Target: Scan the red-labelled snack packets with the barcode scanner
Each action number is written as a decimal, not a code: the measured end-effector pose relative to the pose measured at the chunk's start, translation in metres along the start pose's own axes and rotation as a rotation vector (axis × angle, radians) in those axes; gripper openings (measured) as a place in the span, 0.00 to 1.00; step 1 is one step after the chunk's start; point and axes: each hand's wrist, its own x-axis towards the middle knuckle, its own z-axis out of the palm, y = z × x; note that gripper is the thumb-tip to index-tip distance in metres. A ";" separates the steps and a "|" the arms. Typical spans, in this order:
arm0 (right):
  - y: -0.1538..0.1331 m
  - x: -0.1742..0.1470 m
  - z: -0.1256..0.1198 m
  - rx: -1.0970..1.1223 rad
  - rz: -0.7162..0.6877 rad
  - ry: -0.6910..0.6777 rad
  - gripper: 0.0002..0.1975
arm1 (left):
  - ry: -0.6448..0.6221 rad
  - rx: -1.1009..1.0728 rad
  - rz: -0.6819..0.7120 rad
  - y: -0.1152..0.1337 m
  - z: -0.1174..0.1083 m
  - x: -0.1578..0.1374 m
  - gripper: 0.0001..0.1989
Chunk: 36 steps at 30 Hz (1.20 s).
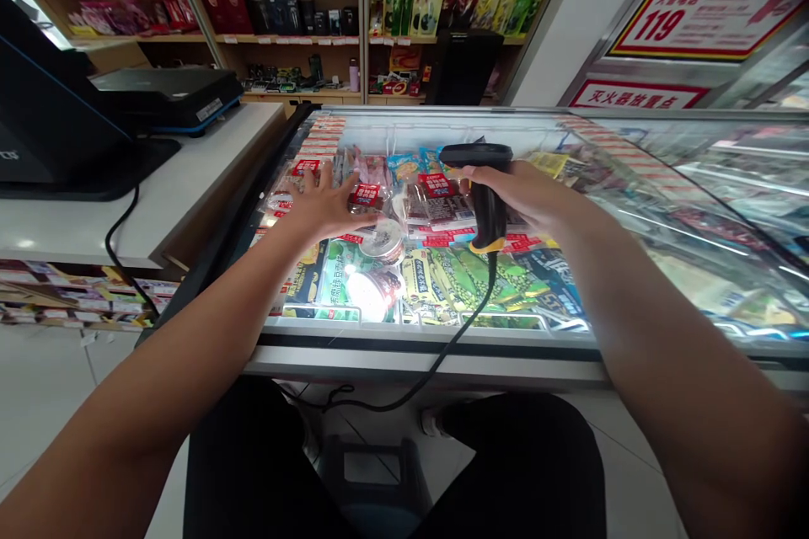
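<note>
My left hand [316, 209] lies with its fingers spread over clear packets with red labels [368, 195], at the left side of a chest freezer [442, 360]. In my right hand [534, 195] is a black and yellow barcode scanner [488, 206], gripped by its handle, with its head pointing left. Just left of the scanner lies another red-labelled packet [436, 200]. A round lidded tub [383, 241] sits below my left fingers. From the scanner's handle a black cable [464, 324] runs down over the freezer's front edge.
A white counter [208, 153] on the left carries a scale [168, 93] and a dark machine [50, 118]. Stocked shelves [284, 40] stand behind. Green bags [468, 278] fill the freezer's front part. Below, a grey stool [372, 467] stands between my legs.
</note>
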 end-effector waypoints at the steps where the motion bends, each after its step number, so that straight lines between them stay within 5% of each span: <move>1: -0.002 -0.001 0.001 -0.020 0.027 0.008 0.25 | -0.016 0.000 0.022 0.004 0.001 -0.002 0.57; 15: -0.009 -0.008 0.008 -0.053 0.053 0.059 0.22 | -0.038 0.036 -0.141 -0.004 0.001 0.004 0.55; 20: -0.010 -0.008 0.010 0.008 0.081 0.022 0.19 | 0.132 0.075 -0.014 0.001 0.002 0.003 0.41; 23: -0.008 -0.003 0.010 0.074 0.108 0.025 0.19 | 0.174 -0.083 0.199 0.021 0.003 -0.007 0.32; 27: -0.005 0.002 0.010 0.231 0.111 -0.032 0.17 | 0.019 -0.400 0.402 0.050 0.008 -0.021 0.32; 36: -0.014 -0.007 0.011 0.481 0.117 -0.120 0.15 | -0.077 -0.830 0.169 0.063 0.008 -0.022 0.25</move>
